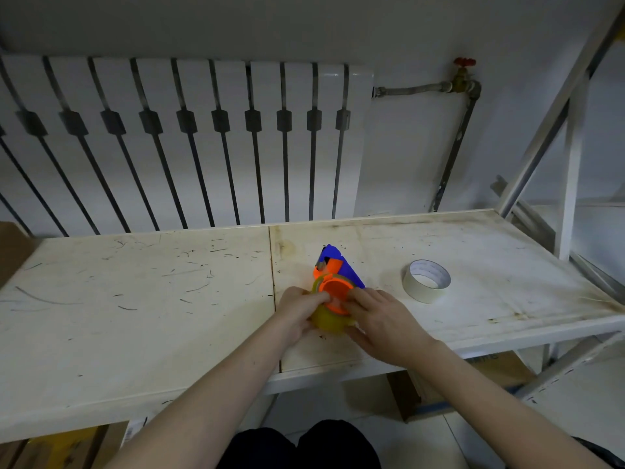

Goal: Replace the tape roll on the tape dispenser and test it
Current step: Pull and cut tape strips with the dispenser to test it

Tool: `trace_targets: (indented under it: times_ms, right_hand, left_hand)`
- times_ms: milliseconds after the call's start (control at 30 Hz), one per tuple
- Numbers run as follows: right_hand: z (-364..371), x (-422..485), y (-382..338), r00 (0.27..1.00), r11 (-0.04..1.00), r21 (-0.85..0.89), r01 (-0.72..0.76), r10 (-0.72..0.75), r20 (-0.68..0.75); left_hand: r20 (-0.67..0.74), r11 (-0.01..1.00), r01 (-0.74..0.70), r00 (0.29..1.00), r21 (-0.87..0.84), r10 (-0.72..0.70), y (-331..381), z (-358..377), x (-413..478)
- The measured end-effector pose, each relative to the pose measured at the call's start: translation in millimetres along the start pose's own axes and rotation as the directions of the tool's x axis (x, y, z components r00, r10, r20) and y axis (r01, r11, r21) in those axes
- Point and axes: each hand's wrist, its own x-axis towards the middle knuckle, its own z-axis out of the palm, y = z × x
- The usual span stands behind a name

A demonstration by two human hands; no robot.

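A blue and orange tape dispenser (333,265) lies on the white table (135,299) near its middle. A yellowish tape roll (329,323) sits around the dispenser's orange hub (338,289). My left hand (297,313) grips the roll from the left, with its fingertips at the hub. My right hand (378,319) holds the roll from the right, thumb under it and fingers on the hub's rim. A second roll, white with a wide hole (426,280), lies flat on the table to the right, apart from both hands.
A white radiator (189,140) stands behind the table. A pipe with a red valve (464,76) runs down the wall. A metal shelf frame (571,157) rises at the right. Cardboard boxes (456,384) sit under the table.
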Motion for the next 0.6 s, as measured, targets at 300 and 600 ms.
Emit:
trace_targets:
  times_ms: [300,600]
  right_hand:
    - [6.8,14.3,-2.8,0.998,1.0,-0.011,0.028,-0.028,-0.05]
    - [10.5,14.1,5.2,0.999,0.997,-0.074,-0.038,0.035,-0.04]
  left_hand:
    - [0.001,0.938,-0.166,0.985,0.304,0.174,-2.9,-5.6,4.0]
    - [0.063,0.783,-0.409,0.9,0.468,0.432,-5.9,-6.6,-13.0]
